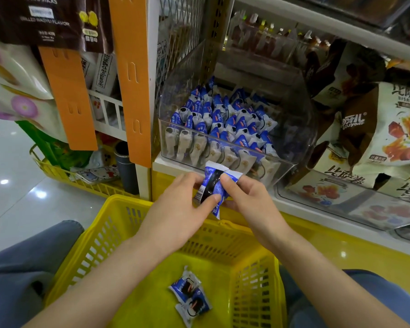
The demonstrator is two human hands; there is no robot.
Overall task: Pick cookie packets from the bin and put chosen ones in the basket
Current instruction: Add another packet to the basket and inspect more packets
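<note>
Shop shelf [223, 168] ahead, clear bin [298, 129] on it packed with blue packets [223, 114]. Your left hand [175, 214] and right hand [249, 197] both pinch one cookie packet [212, 183], just above far edge of yellow basket [128, 200]. Two more packets [189, 294] lie touching on basket floor.
</note>
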